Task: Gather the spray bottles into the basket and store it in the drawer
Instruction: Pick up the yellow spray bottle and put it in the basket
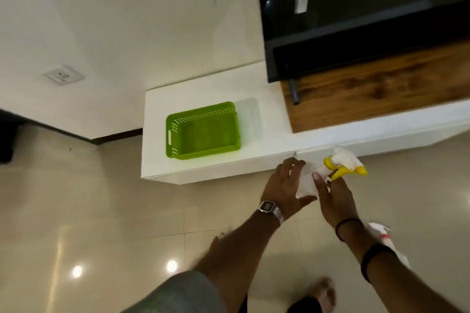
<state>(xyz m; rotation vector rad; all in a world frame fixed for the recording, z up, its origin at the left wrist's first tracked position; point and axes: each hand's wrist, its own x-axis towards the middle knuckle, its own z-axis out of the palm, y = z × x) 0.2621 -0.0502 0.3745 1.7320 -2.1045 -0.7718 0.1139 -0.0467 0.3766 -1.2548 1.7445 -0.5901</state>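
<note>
An empty green basket (202,131) with perforated walls sits on the white cabinet top (157,109). In front of the cabinet's edge, to the right of the basket, both my hands hold a translucent spray bottle (306,181) with a yellow and white trigger head. My left hand (282,185), with a wristwatch, wraps the bottle's body from the left. My right hand (334,201) grips it from the right, just below the trigger. A second white spray bottle (380,232) with a red band shows behind my right forearm, mostly hidden.
The cabinet's white front (229,169) is shut, with a vertical seam near my left hand. A dark screen (356,7) hangs over a wooden panel (381,89) at the right. A wall socket (63,75) is at left. Glossy beige floor tiles and my bare feet lie below.
</note>
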